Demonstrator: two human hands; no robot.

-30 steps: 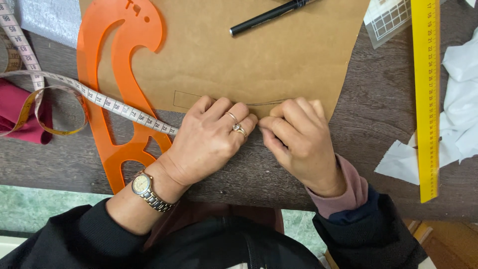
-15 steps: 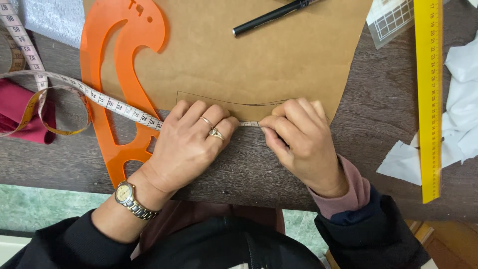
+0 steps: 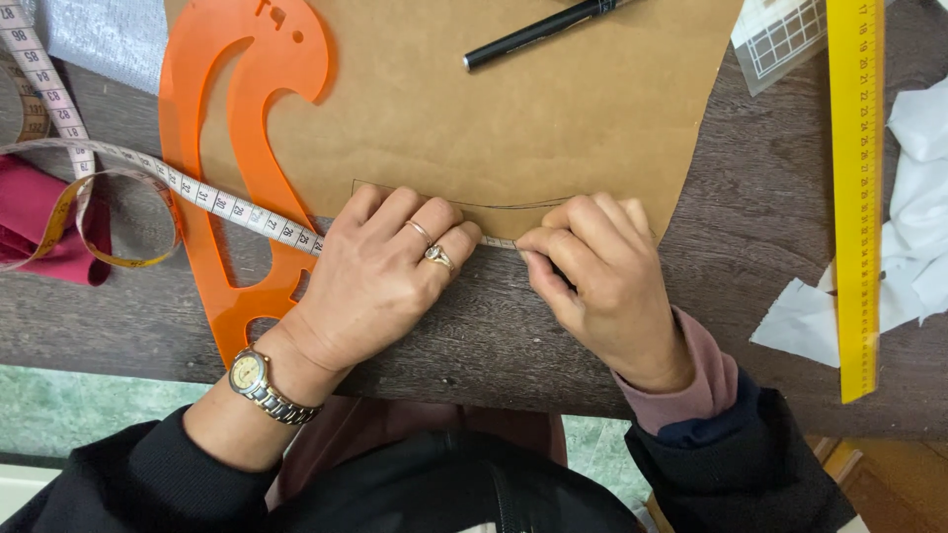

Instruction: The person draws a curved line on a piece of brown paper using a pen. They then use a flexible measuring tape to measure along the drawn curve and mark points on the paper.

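A white measuring tape (image 3: pixel 212 197) runs from the upper left across the table to the lower edge of a brown paper sheet (image 3: pixel 494 118). My left hand (image 3: pixel 380 271), with rings and a wristwatch, presses the tape down on the paper. My right hand (image 3: pixel 597 276) pinches the tape's end just right of it, fingers curled. A short stretch of tape shows between the two hands. A thin drawn curve (image 3: pixel 513 204) lies on the paper just above my fingers.
An orange curved drafting template (image 3: pixel 212 148) lies partly under the paper at left. A black pen (image 3: pixel 538 32) rests on the paper's top. A yellow ruler (image 3: pixel 854 197), white paper scraps (image 3: pixel 918 197), red fabric (image 3: pixel 35 222), a clear grid ruler (image 3: pixel 780 39).
My left hand has slid leftward along the tape, away from my right hand, so a short bit of tape now shows between them. My right hand has stayed put.
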